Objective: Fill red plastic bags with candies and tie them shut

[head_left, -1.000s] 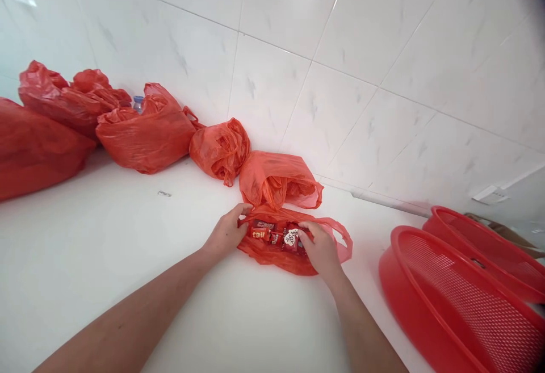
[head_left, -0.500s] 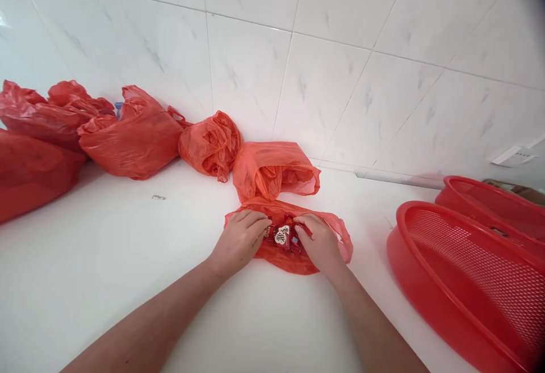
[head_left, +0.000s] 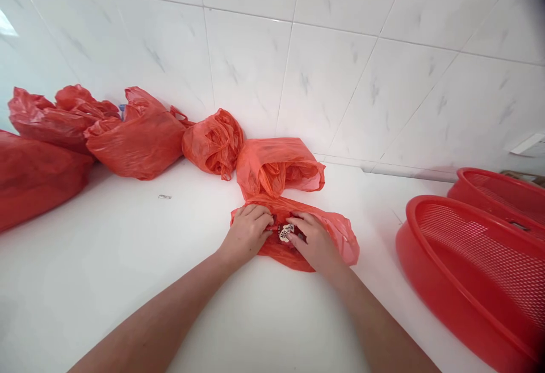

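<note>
A thin red plastic bag (head_left: 284,261) lies flattened on the white table, with its mouth open between my two hands. Inside it, dark red packets show, and one packet (head_left: 286,233) has a pale patch with dark lettering. My left hand (head_left: 250,230) is at the left side of the opening, its thumb and fingers closed on a fold of the bag. From the right, my right hand (head_left: 315,242) curls its fingers and thumb around the packet's edge. Its fingertips partly cover the packet, and the packets' lower parts are hidden in the bag.
Behind my hands sits another red bag (head_left: 279,160), touching the one I handle. Several bulging red bags, including a knotted one (head_left: 213,140), line the tiled wall leftward. Red mesh baskets (head_left: 447,282) stand at the right. A small silvery scrap (head_left: 164,196) lies on the table (head_left: 140,248).
Both hands stay at the bag's mouth. My fingers have drawn in, the right thumb now reaches over the packet, and less of the packets shows. The view has shifted slightly.
</note>
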{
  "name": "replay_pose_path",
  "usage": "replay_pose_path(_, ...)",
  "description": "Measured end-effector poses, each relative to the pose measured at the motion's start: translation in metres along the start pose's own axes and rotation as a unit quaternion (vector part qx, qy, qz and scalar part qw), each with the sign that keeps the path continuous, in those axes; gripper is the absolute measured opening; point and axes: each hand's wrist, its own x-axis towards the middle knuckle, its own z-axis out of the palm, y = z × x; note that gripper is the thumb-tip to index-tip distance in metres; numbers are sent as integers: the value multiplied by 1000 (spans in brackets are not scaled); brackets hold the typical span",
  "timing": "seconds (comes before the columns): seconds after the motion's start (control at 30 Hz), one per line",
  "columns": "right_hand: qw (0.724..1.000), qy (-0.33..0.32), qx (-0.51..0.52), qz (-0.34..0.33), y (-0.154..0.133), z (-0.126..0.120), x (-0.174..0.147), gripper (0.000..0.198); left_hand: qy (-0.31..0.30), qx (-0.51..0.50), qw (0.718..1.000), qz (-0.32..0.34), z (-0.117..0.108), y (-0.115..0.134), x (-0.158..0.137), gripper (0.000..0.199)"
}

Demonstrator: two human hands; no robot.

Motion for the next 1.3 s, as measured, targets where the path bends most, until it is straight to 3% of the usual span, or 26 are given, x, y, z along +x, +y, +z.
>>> replay_pose_path(0.27,990,132,39,29,-7,-13,3,20,86,-91,984,-130,-19,0,0,7)
replay_pose_path(0.4,987,141,43,62,-7,-15,3,25,62,-104,986,-113,-18,4,0,7)
replay_pose_path(0.57,974,170,82,125,-2,-17,4,55,25,-97,993,-69,-8,6,-4,16)
replay_pose_path(0.73,970,155,91,163,-2,-18,5,42,12,-77,991,-105,-3,13,8,18)
replay_pose_path(1.0,980,144,64,124,10,-12,5,32,9,-18,996,-88,-1,14,38,19)
replay_pose_path(1.2,983,128,48,125,11,-12,5,31,-101,67,990,-71,-38,-10,21,27)
replay_pose_path(1.3,983,121,43,128,9,-12,6,32,-149,86,984,-54,-46,-12,12,28)
